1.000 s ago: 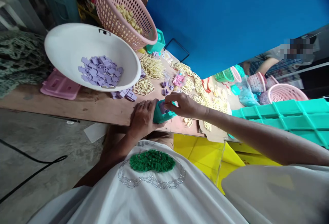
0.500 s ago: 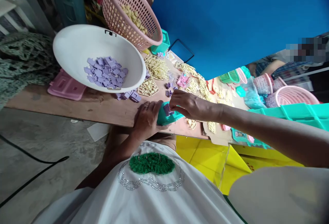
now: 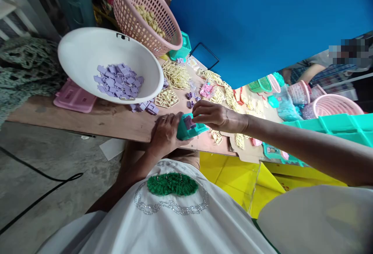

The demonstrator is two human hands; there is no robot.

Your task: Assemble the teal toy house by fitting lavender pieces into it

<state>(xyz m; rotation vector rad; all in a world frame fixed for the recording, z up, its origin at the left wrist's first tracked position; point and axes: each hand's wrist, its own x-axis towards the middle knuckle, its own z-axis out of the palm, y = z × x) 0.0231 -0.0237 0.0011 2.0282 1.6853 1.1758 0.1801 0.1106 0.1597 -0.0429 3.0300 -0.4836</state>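
Both my hands stay on the teal case: left hand grasps it, right hand keeps pinching a purple piece into it; bowl at 10 o'clock.

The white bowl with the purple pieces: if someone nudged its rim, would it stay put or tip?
The white bowl already sits tilted, propped over loose parts, so a nudge would probably rock it. It looks like thin, light plastic, likely easy to shift. The purple pieces pooled at its low side would probably slide further.
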